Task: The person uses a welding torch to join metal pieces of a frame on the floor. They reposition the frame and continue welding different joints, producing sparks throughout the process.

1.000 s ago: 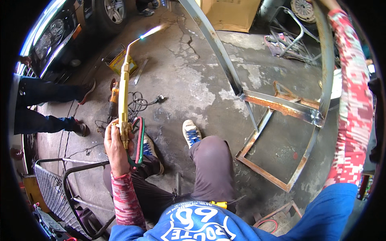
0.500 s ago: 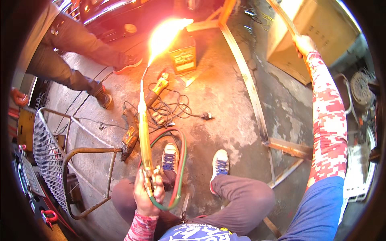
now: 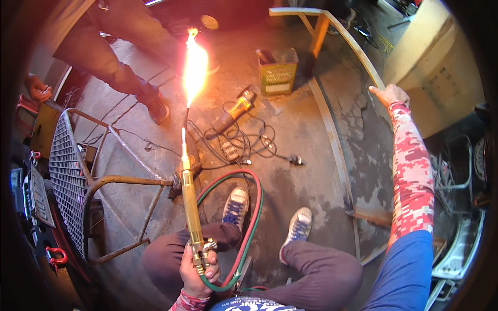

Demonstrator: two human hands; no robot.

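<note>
My left hand (image 3: 198,272) grips a brass gas torch (image 3: 188,198) by its valve end, low at centre. Red and green hoses (image 3: 255,207) loop from it. A large bright flame (image 3: 195,70) rises upright from its thin tip. My right hand (image 3: 388,94) is closed on the end part of a long curved metal bar (image 3: 358,44) on an angled metal frame (image 3: 331,129), at upper right. An orange power tool (image 3: 237,110) with tangled black cords and a plug lies on the floor beyond my feet, beside an open tin (image 3: 276,78).
Another person's legs (image 3: 124,72) and hand (image 3: 39,88) are at upper left. A wire-mesh frame (image 3: 72,176) stands at left. A large cardboard box (image 3: 430,78) is at upper right, with metal chair frames and parts (image 3: 459,243) along the right edge.
The flame grew from a small jet, spread rightward, and now stands upright. My view has shifted toward the cords and tin. My right hand and the bar it holds now sit farther forward.
</note>
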